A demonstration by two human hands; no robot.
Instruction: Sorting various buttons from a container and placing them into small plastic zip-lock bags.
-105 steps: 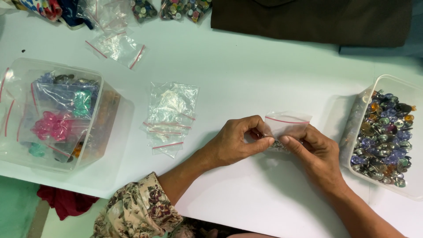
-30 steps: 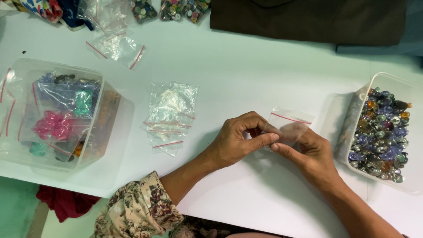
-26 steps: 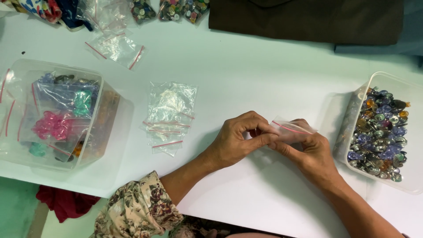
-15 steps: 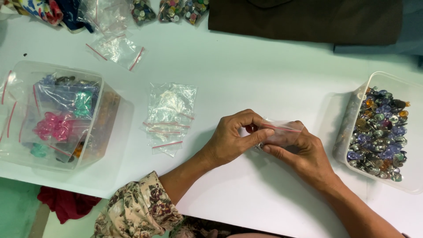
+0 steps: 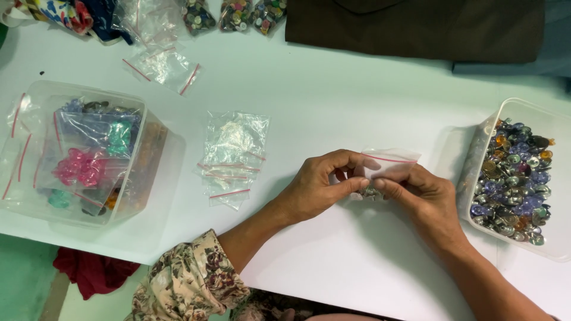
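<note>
Both hands meet over the white table (image 5: 333,101), just in front of the person: the left hand (image 5: 321,187) and the right hand (image 5: 425,199) each pinch the lower part of a small clear zip bag (image 5: 389,166), fingertips closed on the plastic from either side, thumbs nearly touching. A little cluster of metallic pieces (image 5: 372,191) shows at the bottom of the bag, between the two thumbs; how many cannot be told. The bag stands roughly upright in the grip, its red seal strip uppermost and pointing away from the person, toward the far edge of the table; the strip runs left to right with a slight downward slant to the right, and that is the bag's longer visible line. Whether the seal is pressed closed cannot be told. As a judgement, the bag is loaded but not yet laid aside, so this one bag is near its end while the bulk of the work remains: the clear tub (image 5: 556,119) just right of the right hand is well filled with loose coloured gems in metal settings (image 5: 514,178). Left of the left hand lies a small pile of empty zip bags (image 5: 232,157), and further left a second clear tub (image 5: 134,196) holds filled bags.
</note>
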